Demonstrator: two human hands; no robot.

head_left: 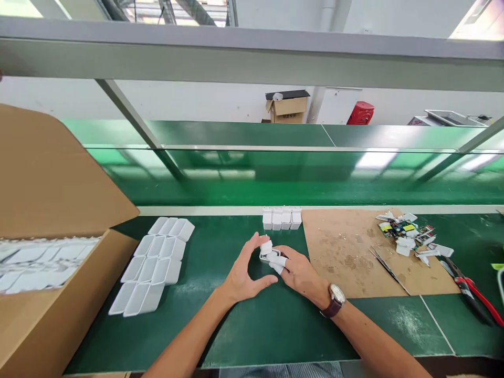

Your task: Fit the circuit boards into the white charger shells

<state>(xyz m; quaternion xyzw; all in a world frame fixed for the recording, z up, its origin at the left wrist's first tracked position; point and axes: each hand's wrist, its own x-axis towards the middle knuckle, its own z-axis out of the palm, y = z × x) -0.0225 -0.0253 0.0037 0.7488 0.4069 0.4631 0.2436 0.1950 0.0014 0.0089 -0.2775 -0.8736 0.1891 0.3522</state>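
Head view: scuffed green worktop (220, 236) before a white wall (205, 100).

The scene is bright and evenly lit, with daylight burning out to near white at the upper right window (482, 21) and at the panes in the top left corner. Pale glare streaks the glossy green panel (283, 165), strongest right of centre, while the darker surface (268, 336) shows only a faint sheen. Shadows are soft; the deepest lies beside the cardboard box (71, 325). The white trays (157, 257) are so light that their faces lose detail. The left hand (246, 270) and right hand (301, 275) look fairly crisp, but markings on the white piece (273, 256) are too small to read. Wide-angle distortion slants the posts (129, 113) and stretches the forearms towards the lower edge.
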